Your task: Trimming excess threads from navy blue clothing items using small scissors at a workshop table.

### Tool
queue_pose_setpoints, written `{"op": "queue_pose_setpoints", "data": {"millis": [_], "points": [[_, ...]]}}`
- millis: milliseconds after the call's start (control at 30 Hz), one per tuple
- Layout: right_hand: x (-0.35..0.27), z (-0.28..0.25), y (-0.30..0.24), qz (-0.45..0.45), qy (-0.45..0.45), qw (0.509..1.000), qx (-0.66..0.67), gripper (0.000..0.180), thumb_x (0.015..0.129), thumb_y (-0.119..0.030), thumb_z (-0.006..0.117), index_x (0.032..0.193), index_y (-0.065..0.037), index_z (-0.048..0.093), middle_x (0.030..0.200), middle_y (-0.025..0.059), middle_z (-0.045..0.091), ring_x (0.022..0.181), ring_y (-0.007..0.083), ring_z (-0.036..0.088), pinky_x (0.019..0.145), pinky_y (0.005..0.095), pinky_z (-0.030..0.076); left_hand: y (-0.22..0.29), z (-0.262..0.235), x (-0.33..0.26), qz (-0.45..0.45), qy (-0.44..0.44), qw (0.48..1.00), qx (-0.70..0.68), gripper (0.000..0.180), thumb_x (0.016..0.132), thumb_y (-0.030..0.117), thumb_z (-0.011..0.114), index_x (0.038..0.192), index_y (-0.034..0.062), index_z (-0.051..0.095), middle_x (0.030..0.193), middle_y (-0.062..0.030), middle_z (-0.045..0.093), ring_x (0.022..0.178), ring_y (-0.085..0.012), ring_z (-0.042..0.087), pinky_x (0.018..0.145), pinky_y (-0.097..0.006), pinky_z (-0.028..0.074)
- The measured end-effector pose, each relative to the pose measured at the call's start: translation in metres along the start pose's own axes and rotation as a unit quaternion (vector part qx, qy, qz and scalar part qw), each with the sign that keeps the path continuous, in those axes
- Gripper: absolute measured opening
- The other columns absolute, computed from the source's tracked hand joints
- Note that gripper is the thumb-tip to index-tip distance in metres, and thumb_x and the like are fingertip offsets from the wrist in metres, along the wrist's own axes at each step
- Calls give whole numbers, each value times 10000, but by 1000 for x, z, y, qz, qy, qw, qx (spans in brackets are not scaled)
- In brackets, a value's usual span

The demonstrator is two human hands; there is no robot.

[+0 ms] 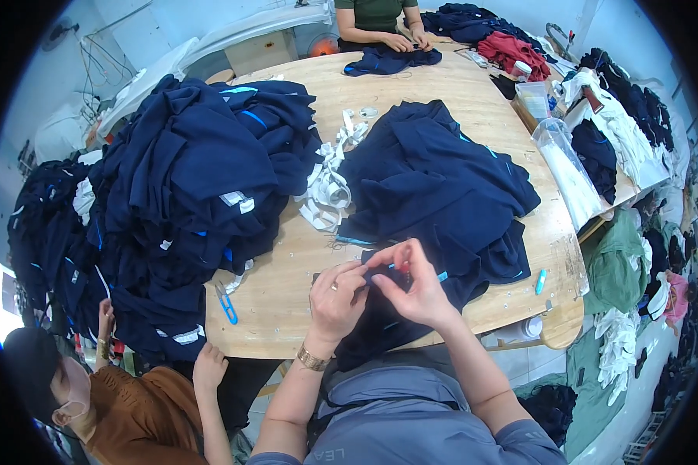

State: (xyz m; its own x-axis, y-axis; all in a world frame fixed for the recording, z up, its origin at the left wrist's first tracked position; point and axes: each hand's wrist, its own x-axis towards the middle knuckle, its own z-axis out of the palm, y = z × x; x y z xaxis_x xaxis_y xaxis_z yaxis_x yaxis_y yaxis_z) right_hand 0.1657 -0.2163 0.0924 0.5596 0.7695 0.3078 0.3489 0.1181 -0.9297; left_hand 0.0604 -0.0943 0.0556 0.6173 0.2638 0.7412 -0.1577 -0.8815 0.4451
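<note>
A navy garment (376,329) hangs over the near table edge in front of me. My left hand (338,301), with a watch at its wrist, is closed on an upper part of this garment, fingertips pinched together. Close beside it, my right hand (417,288) has thumb and fingers curled toward each other at the same cloth. A tiny red spot shows between those fingers; what they pinch is too small to name. Just beyond my hands spreads a heap of navy garments (434,170) with light blue trim.
A larger navy garment pile (186,155) fills the table's left, with white strips (326,190) between the piles. Blue thread snips (226,304) lie near the left edge, a turquoise marker (540,281) at right. One person (139,403) sits at left; another (376,19) works across the table.
</note>
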Motion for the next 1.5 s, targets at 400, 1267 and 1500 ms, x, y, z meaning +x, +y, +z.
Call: {"op": "queue_pose_setpoints", "data": {"millis": [400,1267,1500], "points": [[-11,0,13,34,81,985,146,279,829,27,581,849,-79,324,853,50,571,748,67,487,682,204,408,6,-1,-8,-104,52,993,7,280,615,-86,656,796,53,493,942,-103,665,880,-297,636,745,-352,505],[-32,-10,21,146,30,931,332,170,909,-174,525,870,-84,386,749,49,502,600,119,489,538,227,393,14,5,-18,-224,84,955,-174,214,714,-132,608,875,7,588,989,-146,603,1004,-241,610,676,-254,536],[-36,-3,18,87,-45,976,-196,345,852,-360,596,757,-52,473,553,103,510,526,308,536,479,360,392,10,3,-24,-195,99,961,-172,190,725,-114,613,867,10,593,974,-138,576,1008,-260,605,624,-241,519]]}}
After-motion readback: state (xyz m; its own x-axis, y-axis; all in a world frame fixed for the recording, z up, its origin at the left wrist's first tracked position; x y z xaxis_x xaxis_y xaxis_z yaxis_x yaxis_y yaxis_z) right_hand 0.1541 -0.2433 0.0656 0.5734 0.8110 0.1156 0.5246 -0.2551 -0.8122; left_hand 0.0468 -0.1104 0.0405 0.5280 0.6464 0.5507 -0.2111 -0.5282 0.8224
